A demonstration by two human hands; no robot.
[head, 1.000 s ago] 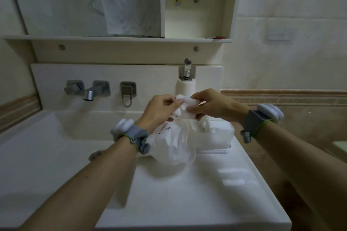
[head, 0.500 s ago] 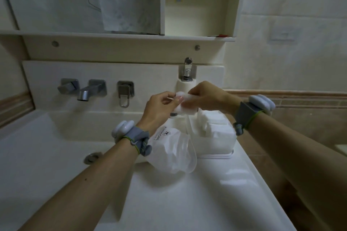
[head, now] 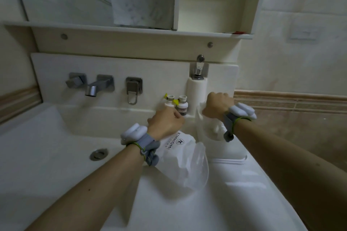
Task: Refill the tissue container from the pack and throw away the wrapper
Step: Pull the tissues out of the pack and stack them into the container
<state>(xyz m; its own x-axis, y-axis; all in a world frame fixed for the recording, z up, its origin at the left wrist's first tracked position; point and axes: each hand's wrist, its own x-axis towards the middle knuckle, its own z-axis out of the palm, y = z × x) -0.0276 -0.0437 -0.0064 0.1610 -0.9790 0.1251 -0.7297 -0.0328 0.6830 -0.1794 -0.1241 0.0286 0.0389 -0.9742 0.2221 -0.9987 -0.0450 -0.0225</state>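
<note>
- The left hand [head: 166, 122] is seen from the back, fingers curled under; the printed wrapper [head: 185, 157] hangs directly below it and appears to be gripped at its upper edge, though the grip itself is hidden.
- The right hand [head: 217, 106] is likewise closed, and a thin white strip is seen trailing from it; whether this is torn wrapper or tissue cannot be told.
- The tissue container [head: 225, 148] is found on the worktop [head: 216, 202] at the right of the basin [head: 56, 155], beneath the right wrist, with white tissue visible at its top.
- The two hands are held apart, which is judged consistent with the pack being torn or pulled open; the step in hand is taken to be emptying the pack.
- Two small bottles [head: 176, 104] are noted on the ledge just behind the left hand.
- The next move is judged to call for the tissues being settled squarely in the container and the loose wrapper being gathered in one hand for disposal; no bin is in view.
</note>
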